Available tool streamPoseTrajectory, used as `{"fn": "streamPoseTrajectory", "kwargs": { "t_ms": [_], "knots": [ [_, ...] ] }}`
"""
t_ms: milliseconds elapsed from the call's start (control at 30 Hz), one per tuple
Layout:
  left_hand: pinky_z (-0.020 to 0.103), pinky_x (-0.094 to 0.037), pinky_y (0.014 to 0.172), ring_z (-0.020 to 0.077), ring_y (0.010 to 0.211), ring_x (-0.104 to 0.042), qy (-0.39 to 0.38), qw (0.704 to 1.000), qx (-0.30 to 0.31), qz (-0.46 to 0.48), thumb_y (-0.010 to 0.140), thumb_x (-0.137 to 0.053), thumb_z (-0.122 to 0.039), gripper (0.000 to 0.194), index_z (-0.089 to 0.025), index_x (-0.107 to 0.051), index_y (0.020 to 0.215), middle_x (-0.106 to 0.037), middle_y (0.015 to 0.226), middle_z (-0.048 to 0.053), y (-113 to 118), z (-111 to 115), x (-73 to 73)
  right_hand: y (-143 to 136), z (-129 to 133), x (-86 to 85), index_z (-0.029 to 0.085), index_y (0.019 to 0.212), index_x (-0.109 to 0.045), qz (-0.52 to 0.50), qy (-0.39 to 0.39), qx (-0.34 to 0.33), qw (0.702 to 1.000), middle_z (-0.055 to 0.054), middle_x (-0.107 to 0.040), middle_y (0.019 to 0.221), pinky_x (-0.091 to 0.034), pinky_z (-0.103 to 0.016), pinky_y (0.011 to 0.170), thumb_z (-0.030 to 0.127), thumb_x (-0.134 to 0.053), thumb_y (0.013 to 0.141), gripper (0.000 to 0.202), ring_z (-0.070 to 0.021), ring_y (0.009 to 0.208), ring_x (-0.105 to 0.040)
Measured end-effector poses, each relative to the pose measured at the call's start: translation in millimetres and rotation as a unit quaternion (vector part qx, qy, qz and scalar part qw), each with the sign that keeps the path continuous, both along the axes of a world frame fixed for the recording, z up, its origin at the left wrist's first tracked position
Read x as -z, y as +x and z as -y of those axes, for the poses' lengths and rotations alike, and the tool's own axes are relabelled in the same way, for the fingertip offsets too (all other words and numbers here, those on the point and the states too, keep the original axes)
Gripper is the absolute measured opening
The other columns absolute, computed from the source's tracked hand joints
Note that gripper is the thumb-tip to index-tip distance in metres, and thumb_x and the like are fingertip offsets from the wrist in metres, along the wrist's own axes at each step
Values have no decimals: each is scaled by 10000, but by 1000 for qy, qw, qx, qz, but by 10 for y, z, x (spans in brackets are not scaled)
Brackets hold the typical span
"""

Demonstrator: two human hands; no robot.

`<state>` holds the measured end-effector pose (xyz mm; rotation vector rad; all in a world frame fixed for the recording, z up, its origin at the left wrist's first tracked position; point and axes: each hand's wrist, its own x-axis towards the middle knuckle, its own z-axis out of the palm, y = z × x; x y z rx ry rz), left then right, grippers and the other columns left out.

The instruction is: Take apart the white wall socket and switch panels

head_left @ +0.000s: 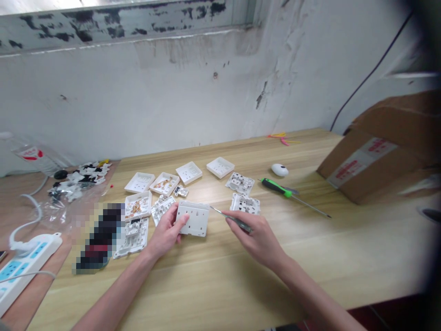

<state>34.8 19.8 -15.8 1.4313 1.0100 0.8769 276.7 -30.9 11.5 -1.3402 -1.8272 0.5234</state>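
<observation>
My left hand (167, 232) grips a white square wall-switch plate (198, 220), its thumb pressed on the flat, slotted face. The plate is tilted toward me, above the table. In my right hand (257, 235) is a slim pointed metal tool (225, 214), whose kind I cannot make out. Its tip is close to the plate's upper right corner; whether they touch I cannot tell. Behind the left hand lies a white switch frame (161, 207), partly hidden by it. Beyond the right hand, another switch frame (246, 202) rests on the table.
White trays stand at the back, one (138, 207) with small brass parts. A green-black screwdriver (275, 186) and white oval object (279, 170) lie right, before a cardboard box (372, 161). At left are a power strip (31, 257), loose plastic parts (79, 179) and a bottle (34, 154).
</observation>
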Motion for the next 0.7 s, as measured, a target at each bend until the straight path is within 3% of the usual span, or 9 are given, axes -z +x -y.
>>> {"fn": "streamPoseTrajectory", "kwargs": {
  "t_ms": [267, 467, 600, 700],
  "knots": [
    [118, -408, 350, 84, 588, -504, -12, 1000, 4, 21, 853, -584, -465, 384, -174, -477, 1081, -521, 803, -5, 11, 4, -10, 14, -143, -2, 196, 1080, -670, -43, -51, 12, 998, -56, -713, 903, -478, -272, 664, 332, -505, 902, 279, -165, 746, -634],
    [125, -425, 358, 91, 609, -522, -25, 999, 9, 35, 849, -588, -468, 390, -183, -474, 1090, -531, 827, 0, 11, -10, 41, -26, -298, 52, 182, 1174, -604, -62, -94, -7, 994, -26, -652, 779, -456, -279, 668, 317, -465, 906, 330, -152, 703, -596],
    [121, -446, 381, 102, 667, -525, -16, 999, 22, 29, 865, -576, -454, 364, -177, -472, 1076, -531, 860, 14, 2, -22, 61, -72, -429, 77, 138, 1304, -490, -49, -130, -29, 990, -44, -667, 821, -439, -293, 680, 300, -350, 942, 421, -154, 713, -582],
    [123, -455, 385, 108, 684, -514, 2, 999, 35, 21, 889, -552, -432, 325, -179, -458, 1070, -512, 848, 12, 5, -19, 69, -121, -558, 79, 113, 1323, -471, -32, -132, -32, 990, -75, -668, 929, -428, -303, 742, 222, -364, 905, 446, -163, 809, -582]
  ]
}}
